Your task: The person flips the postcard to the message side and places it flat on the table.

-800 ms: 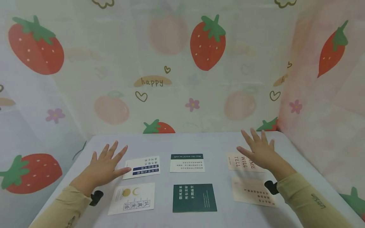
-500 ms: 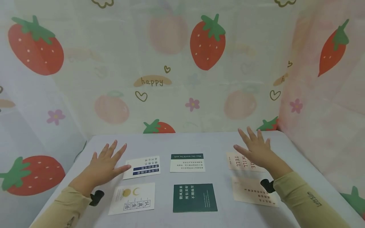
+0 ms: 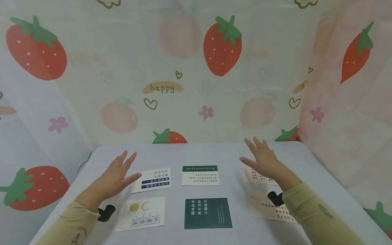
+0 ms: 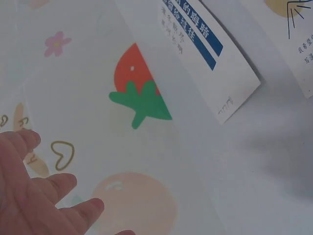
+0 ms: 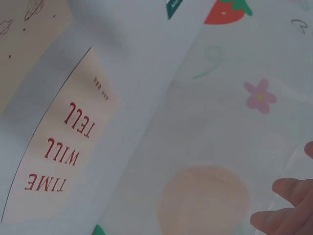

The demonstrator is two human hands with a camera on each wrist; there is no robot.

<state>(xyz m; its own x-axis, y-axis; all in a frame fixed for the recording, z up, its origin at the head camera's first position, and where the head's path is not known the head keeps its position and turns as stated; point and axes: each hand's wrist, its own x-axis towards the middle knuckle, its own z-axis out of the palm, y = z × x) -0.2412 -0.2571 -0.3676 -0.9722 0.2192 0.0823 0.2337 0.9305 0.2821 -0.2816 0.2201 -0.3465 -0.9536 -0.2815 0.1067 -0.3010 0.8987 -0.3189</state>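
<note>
My left hand (image 3: 111, 181) hovers over the left side of the table, fingers spread and holding nothing. Just right of it lies a white card with blue bands (image 3: 155, 180); nearer is a white card with a sun and moon (image 3: 141, 213). In the middle lie a white card with a green strip (image 3: 200, 177) and a dark green card (image 3: 208, 213). My right hand (image 3: 269, 166), also spread and holding nothing, is above a pale pink card with red lettering (image 5: 63, 147), partly covering it in the head view. Nearer lies a cream card (image 3: 260, 206), partly behind the right wrist.
The cards lie flat on a white table (image 3: 190, 153), in two rows. A cloth backdrop (image 3: 190, 119) printed with strawberries, peaches and flowers hangs behind and at both sides. Each wrist carries a small black device (image 3: 106, 213).
My right hand has moved left over the table. The left hand has turned slightly, its fingers now closer together in view. The cards have stayed in place.
</note>
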